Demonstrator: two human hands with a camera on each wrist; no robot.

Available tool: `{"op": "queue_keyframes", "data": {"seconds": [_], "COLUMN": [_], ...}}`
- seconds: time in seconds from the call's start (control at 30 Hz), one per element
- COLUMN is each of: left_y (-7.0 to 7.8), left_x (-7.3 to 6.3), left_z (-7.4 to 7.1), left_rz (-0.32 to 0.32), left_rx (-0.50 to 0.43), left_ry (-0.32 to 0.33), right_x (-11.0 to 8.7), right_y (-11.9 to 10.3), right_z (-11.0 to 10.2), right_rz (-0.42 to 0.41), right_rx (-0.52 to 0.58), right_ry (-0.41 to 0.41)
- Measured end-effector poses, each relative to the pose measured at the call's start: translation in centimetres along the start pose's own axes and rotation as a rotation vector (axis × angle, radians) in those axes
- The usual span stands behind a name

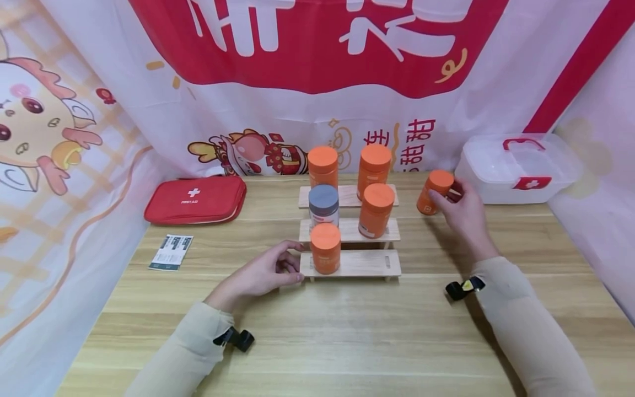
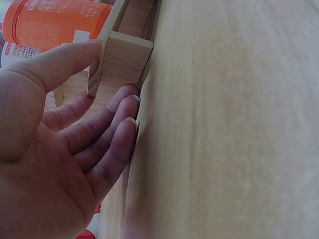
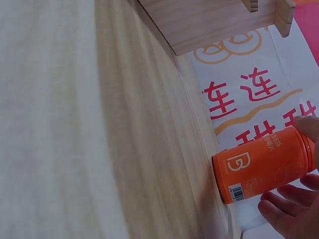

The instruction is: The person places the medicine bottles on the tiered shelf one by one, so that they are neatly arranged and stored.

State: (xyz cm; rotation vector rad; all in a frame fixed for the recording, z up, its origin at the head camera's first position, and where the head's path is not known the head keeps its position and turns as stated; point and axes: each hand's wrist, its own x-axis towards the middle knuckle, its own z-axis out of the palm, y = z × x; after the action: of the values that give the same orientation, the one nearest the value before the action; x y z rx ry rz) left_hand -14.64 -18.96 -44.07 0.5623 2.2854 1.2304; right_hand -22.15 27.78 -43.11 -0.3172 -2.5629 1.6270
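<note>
My right hand (image 1: 466,214) grips an orange pill bottle (image 1: 425,202) near its lid, thumb on one side and fingers on the other. This bottle stands upright, its base at the table, right of a three-tier wooden rack (image 1: 364,263). At the rack's front left end, my left hand (image 1: 268,269) pinches the lowest board, thumb on top and index finger below. One orange bottle (image 1: 326,251) stands on that board's left. The middle tier bears a grey-lidded bottle (image 1: 324,202) and an orange bottle (image 1: 376,212); two more orange bottles (image 1: 374,168) stand on the back tier.
A red first aid pouch (image 1: 195,201) lies at the back left, with a printed paper slip (image 1: 171,252) in front of it. At the back right stands a white box (image 1: 516,171) with a clear lid and red handle. A printed cloth (image 1: 278,110) hangs behind the table.
</note>
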Motion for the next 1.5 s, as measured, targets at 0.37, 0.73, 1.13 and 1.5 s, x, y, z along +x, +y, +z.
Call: {"op": "queue_keyframes", "data": {"seconds": [0.37, 0.73, 1.13, 1.5], "left_y": [0.1, 0.2, 0.3, 0.2], "left_x": [0.2, 0.1, 0.1, 0.0], "left_z": [-0.1, -0.1, -0.1, -0.1], "left_rz": [0.008, 0.001, 0.001, -0.002], "left_rx": [-0.011, -0.015, -0.009, -0.008], "left_ry": [-0.003, -0.002, -0.006, 0.002], "right_x": [0.6, 0.6, -0.3, -2.4], "right_y": [-0.3, -0.2, -0.2, -1.3], "right_z": [0.2, 0.3, -0.1, -1.1], "right_rz": [0.008, 0.014, 0.011, -0.062], "right_rx": [-0.019, -0.007, -0.028, -0.055], "right_ry": [0.024, 0.036, 0.038, 0.081]}}
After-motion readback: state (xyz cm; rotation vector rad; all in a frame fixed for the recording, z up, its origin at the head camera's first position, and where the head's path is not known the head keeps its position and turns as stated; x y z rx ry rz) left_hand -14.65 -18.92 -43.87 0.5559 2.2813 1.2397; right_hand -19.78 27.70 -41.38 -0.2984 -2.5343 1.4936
